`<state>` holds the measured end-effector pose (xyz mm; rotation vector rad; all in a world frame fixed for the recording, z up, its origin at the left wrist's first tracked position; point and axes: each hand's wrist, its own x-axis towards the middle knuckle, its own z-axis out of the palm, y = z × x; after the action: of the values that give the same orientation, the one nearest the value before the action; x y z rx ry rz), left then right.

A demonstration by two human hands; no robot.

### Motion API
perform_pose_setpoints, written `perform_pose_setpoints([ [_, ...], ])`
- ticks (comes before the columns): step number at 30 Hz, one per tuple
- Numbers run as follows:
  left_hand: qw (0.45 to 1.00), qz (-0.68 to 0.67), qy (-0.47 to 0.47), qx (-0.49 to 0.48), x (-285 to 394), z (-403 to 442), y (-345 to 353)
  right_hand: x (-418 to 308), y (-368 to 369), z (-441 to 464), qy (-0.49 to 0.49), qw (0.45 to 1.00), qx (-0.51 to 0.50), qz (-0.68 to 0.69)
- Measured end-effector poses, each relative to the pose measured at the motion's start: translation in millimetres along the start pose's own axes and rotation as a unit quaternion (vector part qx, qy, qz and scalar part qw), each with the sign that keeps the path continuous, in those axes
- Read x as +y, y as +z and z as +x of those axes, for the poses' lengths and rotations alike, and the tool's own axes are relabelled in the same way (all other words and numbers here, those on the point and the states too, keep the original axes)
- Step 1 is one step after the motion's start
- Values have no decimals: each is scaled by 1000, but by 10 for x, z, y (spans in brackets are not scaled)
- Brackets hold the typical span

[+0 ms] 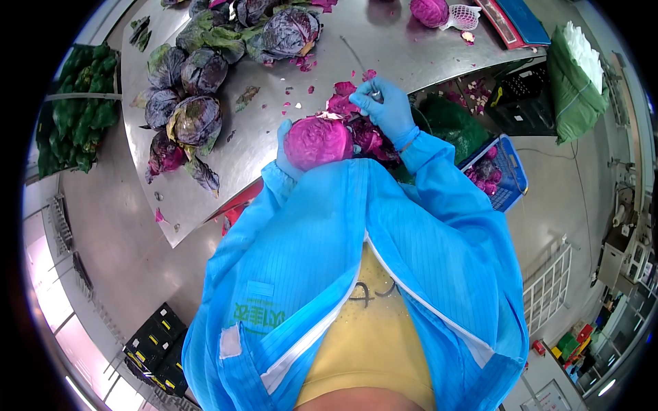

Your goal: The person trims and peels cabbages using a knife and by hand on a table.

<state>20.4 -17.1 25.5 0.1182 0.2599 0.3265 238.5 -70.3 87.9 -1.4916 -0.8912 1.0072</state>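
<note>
A peeled, bright purple cabbage (317, 143) is at the near edge of the metal table. My left hand (285, 147), in a blue glove, wraps its left side. My right hand (386, 108), also gloved, is closed around a small metal tool (377, 96) whose far end is hard to make out. It hovers up and to the right of the cabbage. Dark purple leaves (370, 139) lie between the cabbage and my right wrist, and loose leaf pieces (342, 99) sit just beyond the cabbage.
Several unpeeled cabbages (204, 71) are piled on the left of the metal table (257, 154). Another peeled cabbage (430, 11) lies at the far right, near a blue folder (515, 24). A blue crate (510, 172) with purple scraps and a green sack (579, 85) stand on the right.
</note>
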Motion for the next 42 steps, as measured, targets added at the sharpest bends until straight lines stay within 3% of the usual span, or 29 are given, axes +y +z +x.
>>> perform_pose_setpoints([
  [2,991,-95,-1,-96,22,14,100,-199,12,-104,25,994,-79,76],
  [4,989,-112,-9,-101,0,7,240,-127,124,-102,-123,986,-107,46],
  [6,986,-129,-19,-105,-8,11,249,-180,85,-127,-115,981,-135,84],
  [8,993,-69,-26,-95,3,43,156,-281,12,-130,-134,976,-155,-69],
  [9,993,-69,-26,-95,12,70,144,-260,21,-129,-134,976,-155,-69],
  [11,985,-121,-22,-123,-1,109,122,-175,64,-141,-231,954,-23,-191],
  [12,981,-139,-22,-132,-24,119,125,-153,58,-104,-207,957,57,-196],
  [14,979,-94,37,-178,-63,158,184,167,-45,37,-78,989,56,-113],
  [15,997,25,-9,-71,-24,22,211,148,-76,40,-81,989,52,-114],
  [16,997,22,-5,-67,-3,-27,216,150,-79,-27,-109,986,60,-115],
  [18,989,139,31,-48,83,-18,276,104,-135,-99,-142,981,67,-117],
  [20,985,165,48,-4,131,-86,401,30,-211,-182,-225,927,51,-297],
  [22,961,257,95,27,127,-76,587,-135,-233,-289,-213,930,25,-299],
  [24,960,256,105,30,98,-86,651,-268,-234,-398,-158,952,-85,-248],
  [27,948,283,134,55,44,-109,622,-367,-225,-473,-163,927,-108,-319],
  [30,915,363,171,39,7,-78,605,-491,-191,-538,-144,905,-135,-377],
  [32,817,510,264,40,-17,-51,686,-512,-160,-567,-163,876,-142,-431],
  [42,820,511,256,42,-65,-56,812,-505,-118,-573,-180,845,-144,-483],
])
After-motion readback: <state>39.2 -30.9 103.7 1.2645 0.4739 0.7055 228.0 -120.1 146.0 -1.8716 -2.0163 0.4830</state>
